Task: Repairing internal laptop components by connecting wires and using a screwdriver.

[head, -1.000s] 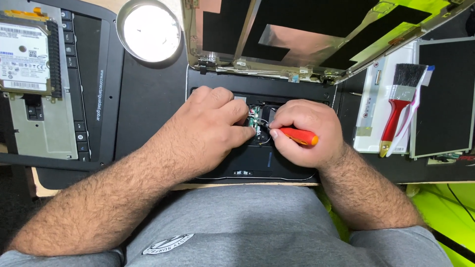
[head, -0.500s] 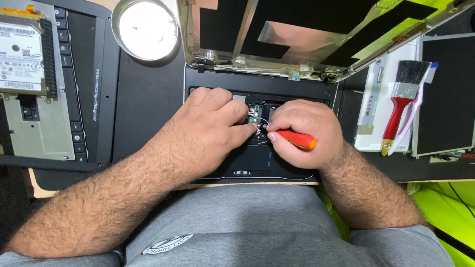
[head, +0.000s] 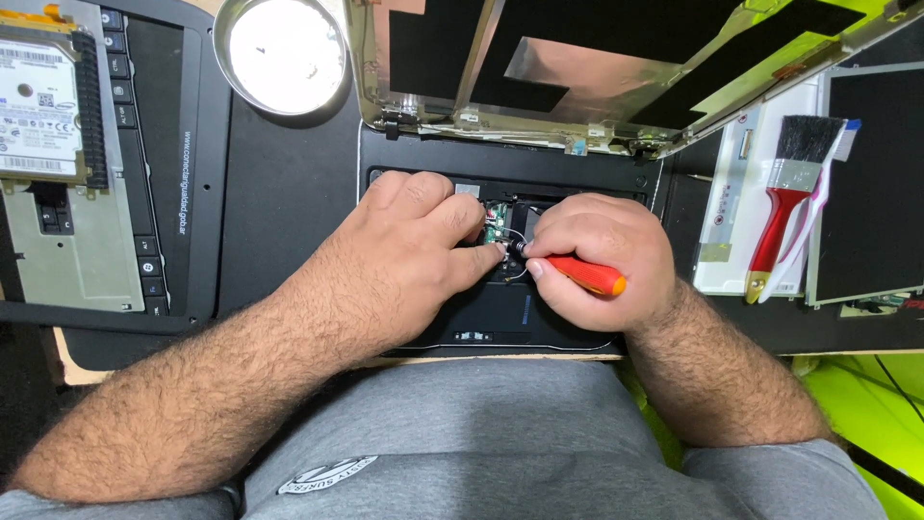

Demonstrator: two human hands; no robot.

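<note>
Along the far edge of the black work mat sits a round metal dish, and to its right the opened lid shell of the laptop leans back, its inside lined with foil and black patches. At the mat's left edge lies a removed keyboard panel with a hard drive resting on a grey bracket over it. Near the right edge a red-handled paintbrush lies on a white strip, just beside a bare black screen panel. The laptop base rests at the near edge of the mat, right in front of the person's lap, its black shell stripped of the keyboard so that a small green circuit board and thin wires show in the middle. Both hands cover most of that opening and hide what lies under them. The left hand lies flat over the left half of the base, its thumb and forefinger pinched together at the wires by the board. The right hand is curled tightly around a red-handled screwdriver, whose tip points left toward the same spot, touching or nearly touching the left fingertips.
</note>
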